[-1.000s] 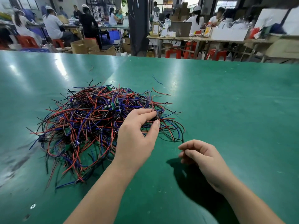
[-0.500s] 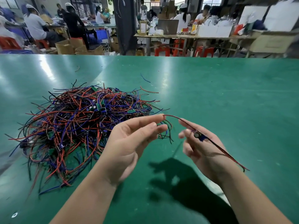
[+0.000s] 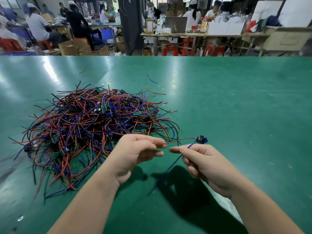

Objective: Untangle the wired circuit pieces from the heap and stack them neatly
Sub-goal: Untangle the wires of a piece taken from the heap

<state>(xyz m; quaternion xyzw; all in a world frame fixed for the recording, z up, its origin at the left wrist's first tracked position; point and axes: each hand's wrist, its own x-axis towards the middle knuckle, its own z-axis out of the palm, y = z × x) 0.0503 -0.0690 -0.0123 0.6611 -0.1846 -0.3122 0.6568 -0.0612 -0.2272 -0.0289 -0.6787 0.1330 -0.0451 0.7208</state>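
Circuit piece (image 3: 201,139) now lifted beyond right hand (image 3: 209,166), fingers (image 3: 177,150) pinching blue wire (image 3: 191,145); left hand (image 3: 135,156) pinching red wire (image 3: 180,140)

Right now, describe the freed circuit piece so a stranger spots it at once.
On the green table, look right of the wire heap. Beyond the right hand hangs a small dark circuit piece on red and blue wires, the only one lifted clear.

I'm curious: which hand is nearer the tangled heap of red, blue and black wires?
Left. The left hand is beside the tangled wire heap; the right hand sits farther right.
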